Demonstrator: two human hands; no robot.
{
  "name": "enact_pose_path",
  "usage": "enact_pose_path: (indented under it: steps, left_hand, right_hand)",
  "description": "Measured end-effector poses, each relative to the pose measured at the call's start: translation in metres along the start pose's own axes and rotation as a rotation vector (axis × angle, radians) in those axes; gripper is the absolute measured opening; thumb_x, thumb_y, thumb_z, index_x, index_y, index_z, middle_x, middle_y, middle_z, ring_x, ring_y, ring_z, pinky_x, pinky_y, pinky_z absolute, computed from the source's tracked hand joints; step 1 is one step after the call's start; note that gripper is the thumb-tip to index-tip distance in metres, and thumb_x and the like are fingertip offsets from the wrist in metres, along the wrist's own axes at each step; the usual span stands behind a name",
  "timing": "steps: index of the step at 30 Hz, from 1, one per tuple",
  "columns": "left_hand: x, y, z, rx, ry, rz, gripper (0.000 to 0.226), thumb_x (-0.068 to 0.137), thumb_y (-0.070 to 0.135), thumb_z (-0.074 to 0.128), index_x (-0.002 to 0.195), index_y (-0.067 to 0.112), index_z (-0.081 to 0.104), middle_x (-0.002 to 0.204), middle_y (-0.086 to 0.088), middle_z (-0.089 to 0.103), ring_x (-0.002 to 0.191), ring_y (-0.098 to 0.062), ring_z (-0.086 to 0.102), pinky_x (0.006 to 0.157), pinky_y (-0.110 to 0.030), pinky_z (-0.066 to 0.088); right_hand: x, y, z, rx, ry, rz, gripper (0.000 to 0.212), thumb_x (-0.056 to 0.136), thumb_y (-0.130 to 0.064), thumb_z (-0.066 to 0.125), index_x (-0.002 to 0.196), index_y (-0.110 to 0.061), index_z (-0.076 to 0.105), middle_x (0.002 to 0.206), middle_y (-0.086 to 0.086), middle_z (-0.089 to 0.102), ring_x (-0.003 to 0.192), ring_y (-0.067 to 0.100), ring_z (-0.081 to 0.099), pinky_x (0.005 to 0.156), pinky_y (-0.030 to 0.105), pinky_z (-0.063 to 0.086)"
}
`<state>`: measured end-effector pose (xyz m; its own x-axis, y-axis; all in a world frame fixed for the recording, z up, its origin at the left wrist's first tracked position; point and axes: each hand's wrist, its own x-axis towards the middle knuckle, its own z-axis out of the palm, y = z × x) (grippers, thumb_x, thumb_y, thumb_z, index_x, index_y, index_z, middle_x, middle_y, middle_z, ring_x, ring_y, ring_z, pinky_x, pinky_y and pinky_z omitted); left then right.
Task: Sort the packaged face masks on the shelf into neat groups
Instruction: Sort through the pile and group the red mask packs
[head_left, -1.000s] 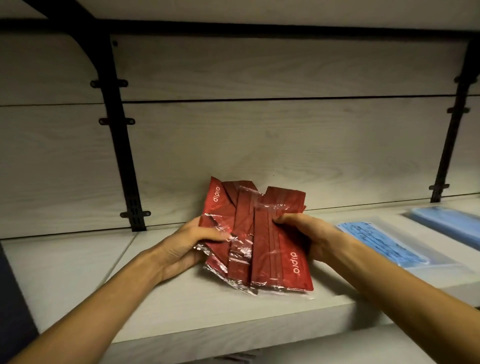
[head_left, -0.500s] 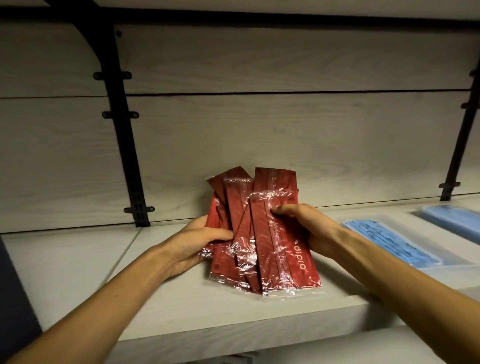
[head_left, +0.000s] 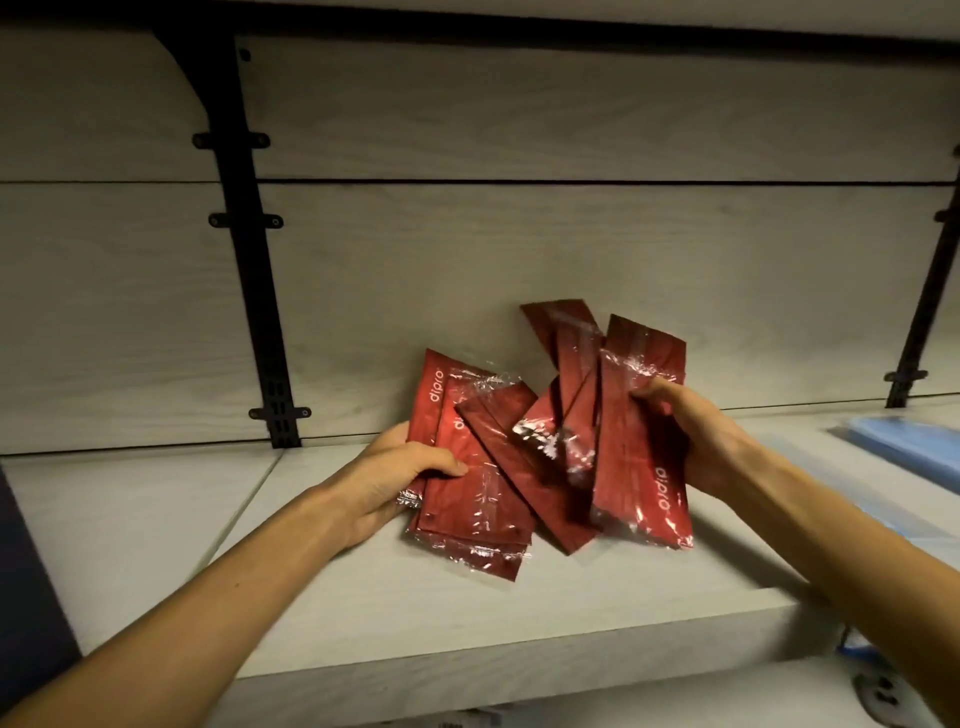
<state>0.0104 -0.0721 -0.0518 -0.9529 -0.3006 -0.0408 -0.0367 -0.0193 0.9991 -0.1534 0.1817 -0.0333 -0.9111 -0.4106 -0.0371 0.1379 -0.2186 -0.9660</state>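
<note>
On pale wood-grain shelf: red plastic-wrapped face-mask packets, fanned. Left hand grips the 9 o'clock bundle; right hand grips the 3 o'clock bundle.

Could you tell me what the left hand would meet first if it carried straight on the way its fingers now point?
The left hand already grips red mask packs. Pointing right, it would probably push them into the packs held by the right hand; depth is unclear.

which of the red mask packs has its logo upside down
The red pack gripped by the right hand: its white logo reads inverted near the bottom, while the left hand's packs read upright.
</note>
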Motion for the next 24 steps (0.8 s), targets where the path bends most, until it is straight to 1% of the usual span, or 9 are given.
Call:
enact_pose_path:
  steps: [2,5,8,13,15,17,19,21,24]
  left_hand:
    - [0.0,0.0,0.002,-0.011,0.017,-0.003,0.036,0.08,-0.007,0.07,0.11,0.011,0.069,0.105,-0.015,0.077,0.093,-0.027,0.076,0.089,-0.041,0.06]
    - [0.0,0.001,0.004,-0.021,0.02,-0.016,0.033,0.081,-0.002,0.071,0.111,0.01,0.069,0.107,-0.016,0.077,0.095,-0.029,0.075,0.093,-0.044,0.058]
    - [0.0,0.001,0.003,-0.03,0.043,-0.02,0.035,0.08,-0.003,0.068,0.114,0.005,0.067,0.109,-0.021,0.075,0.095,-0.033,0.072,0.098,-0.051,0.055]
    - [0.001,0.001,0.001,-0.021,0.06,-0.014,0.036,0.08,-0.005,0.065,0.115,0.003,0.064,0.107,-0.025,0.071,0.096,-0.036,0.069,0.101,-0.057,0.051]
    - [0.001,0.001,0.0,-0.012,0.051,-0.018,0.038,0.081,-0.006,0.063,0.118,0.001,0.063,0.113,-0.026,0.071,0.1,-0.038,0.068,0.102,-0.059,0.051]
    - [0.001,0.001,0.001,-0.005,0.048,-0.02,0.038,0.082,-0.007,0.062,0.12,0.0,0.062,0.118,-0.027,0.07,0.1,-0.038,0.069,0.101,-0.059,0.051]
    - [0.001,0.0,0.001,0.0,0.043,-0.022,0.039,0.083,-0.007,0.062,0.121,0.001,0.062,0.119,-0.027,0.069,0.1,-0.038,0.069,0.101,-0.058,0.052]
    - [0.002,0.0,0.002,0.014,0.042,-0.023,0.04,0.083,-0.007,0.061,0.121,0.002,0.062,0.118,-0.027,0.07,0.101,-0.039,0.07,0.101,-0.057,0.052]
    - [0.002,-0.001,0.003,0.034,0.033,-0.026,0.038,0.082,-0.007,0.062,0.118,0.004,0.065,0.115,-0.024,0.072,0.106,-0.04,0.07,0.1,-0.055,0.053]
  right_hand:
    - [-0.001,0.001,-0.006,0.016,-0.037,0.045,0.015,0.093,-0.018,0.059,0.097,-0.007,0.067,0.077,0.011,0.074,0.061,0.025,0.072,0.055,0.034,0.06]
    - [-0.001,0.012,-0.005,-0.095,-0.062,0.105,0.03,0.089,-0.021,0.063,0.114,-0.004,0.066,0.095,0.018,0.074,0.072,0.03,0.073,0.066,0.038,0.061]
    - [-0.002,0.016,-0.002,-0.174,-0.07,0.123,0.029,0.086,-0.024,0.065,0.109,-0.005,0.066,0.087,0.016,0.075,0.068,0.029,0.073,0.062,0.034,0.059]
    - [0.0,0.0,-0.013,-0.125,-0.07,0.12,0.031,0.085,-0.027,0.062,0.109,-0.008,0.066,0.085,0.015,0.074,0.065,0.029,0.072,0.064,0.036,0.06]
    - [-0.002,-0.007,-0.019,-0.06,-0.057,0.114,0.032,0.084,-0.026,0.061,0.109,-0.008,0.067,0.089,0.016,0.071,0.068,0.03,0.07,0.07,0.039,0.061]
    - [-0.006,-0.015,-0.028,0.04,-0.079,0.105,0.032,0.082,-0.025,0.059,0.1,-0.002,0.072,0.092,0.017,0.071,0.072,0.032,0.071,0.073,0.042,0.061]
    - [-0.009,-0.022,-0.037,0.135,-0.115,0.103,0.031,0.077,-0.024,0.059,0.081,-0.001,0.079,0.082,0.017,0.074,0.065,0.031,0.072,0.062,0.038,0.061]
    - [-0.009,-0.027,-0.043,0.099,-0.095,0.117,0.028,0.073,-0.026,0.06,0.069,-0.005,0.079,0.071,0.014,0.074,0.055,0.027,0.071,0.052,0.032,0.058]
    - [-0.011,-0.024,-0.035,-0.079,-0.137,0.154,0.027,0.076,-0.027,0.062,0.078,-0.006,0.078,0.074,0.016,0.074,0.057,0.028,0.071,0.053,0.033,0.058]
